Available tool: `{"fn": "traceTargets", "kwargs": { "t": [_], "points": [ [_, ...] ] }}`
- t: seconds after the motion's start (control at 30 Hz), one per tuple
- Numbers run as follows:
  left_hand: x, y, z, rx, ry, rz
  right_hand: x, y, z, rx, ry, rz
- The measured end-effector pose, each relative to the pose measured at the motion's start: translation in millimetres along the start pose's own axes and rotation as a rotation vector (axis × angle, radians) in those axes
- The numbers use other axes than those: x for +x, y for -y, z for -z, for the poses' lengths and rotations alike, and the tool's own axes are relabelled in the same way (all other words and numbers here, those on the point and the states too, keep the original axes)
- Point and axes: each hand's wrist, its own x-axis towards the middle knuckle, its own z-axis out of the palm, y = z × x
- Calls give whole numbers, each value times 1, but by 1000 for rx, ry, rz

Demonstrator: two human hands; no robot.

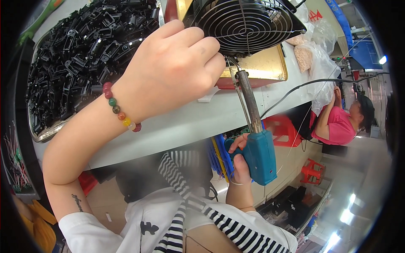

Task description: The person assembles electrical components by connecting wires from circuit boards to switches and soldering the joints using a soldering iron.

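Observation:
My right hand (pixel 240 166) grips the teal handle of a soldering gun (pixel 260 158), its fingers wrapped round the front near the trigger. The gun's metal barrel points up and away, and its tip is close by my left hand. Raised over the bench, my left hand (pixel 177 67) is closed with its back toward me. Its fingertips are hidden, so what it holds, if anything, does not show. Just beyond both hands stands a black fan (pixel 244 31) with a wire guard, above a gold-coloured tray (pixel 268 63).
At the left, a large tray (pixel 38 137) is heaped with small black plastic parts (pixel 90 50). A black cable (pixel 312 81) runs off to the right. Plastic bags (pixel 316 63) lie at the bench's far end. Beyond are a person in pink (pixel 335 124) and red stools (pixel 282 130).

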Motion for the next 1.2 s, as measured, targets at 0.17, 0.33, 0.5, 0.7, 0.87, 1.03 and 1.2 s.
{"fn": "traceTargets", "kwargs": {
  "t": [0.17, 0.33, 0.5, 0.7, 0.87, 1.03, 1.2],
  "points": [
    [0, 0, 0, -2, -2, 5, -3, -11, -2, -145, -46, -170],
    [1, 0, 0, 3, -13, 4, -5, -19, 0, -172, -47, -204],
    [1, 0, 1, 2, -6, 2, -12, -28, 4, -181, -24, -190],
    [0, 0, 1, 7, -6, -1, -20, -39, 11, 97, 26, -203],
    [0, 0, 2, 8, 5, 1, -15, -31, 5, -13, -38, -188],
    [0, -1, 2, 21, 12, -2, -8, -21, -2, -118, -85, -186],
    [0, -1, 1, 12, 15, 0, -7, -19, 0, -128, -82, -198]
  ]
}}
